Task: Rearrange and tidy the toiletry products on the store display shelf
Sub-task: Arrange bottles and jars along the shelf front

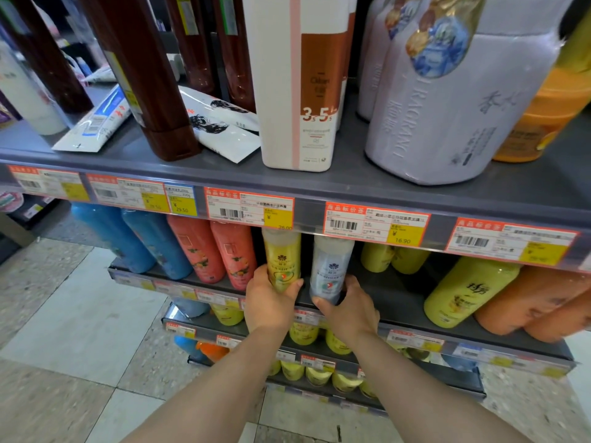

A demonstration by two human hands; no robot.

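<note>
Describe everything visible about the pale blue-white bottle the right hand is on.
The pale blue-white bottle looks like plastic: a white top, a light blue body, a dark flower logo, small print and a round red-green emblem. It stands roughly upright near the front edge of the second shelf, apart from the yellow bottle on its left. The right hand grips its lower part; its base is hidden.

white-and-brown bottle (297,91): "3s 5s" | lilac bottle (447,116): "FRAGRANCE" | price tags (374,223): "16.90", "29.50"
</note>
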